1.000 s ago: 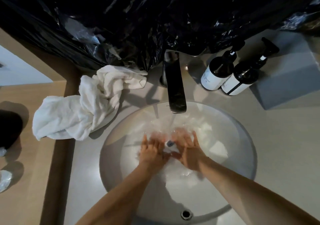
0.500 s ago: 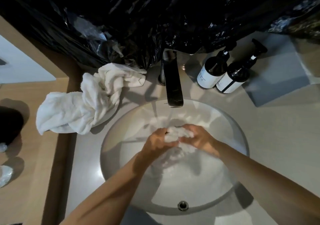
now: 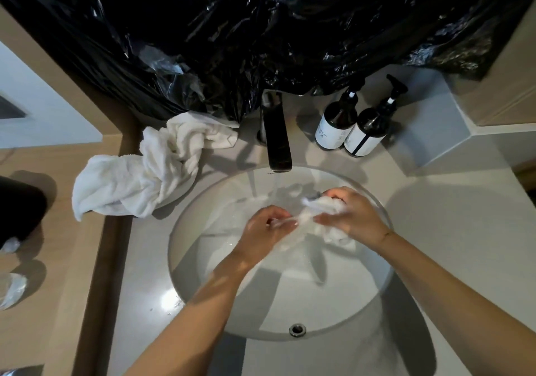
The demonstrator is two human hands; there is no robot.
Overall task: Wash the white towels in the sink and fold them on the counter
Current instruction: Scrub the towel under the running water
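Both hands, the left and right, now pinch the towel, stretched between them. Earlier it was bunched under the tap. Washing continues in the sink.

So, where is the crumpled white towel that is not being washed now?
In the head view, the crumpled towel lies on the counter left of the faucet, beside the sink rim and below the black plastic sheet.
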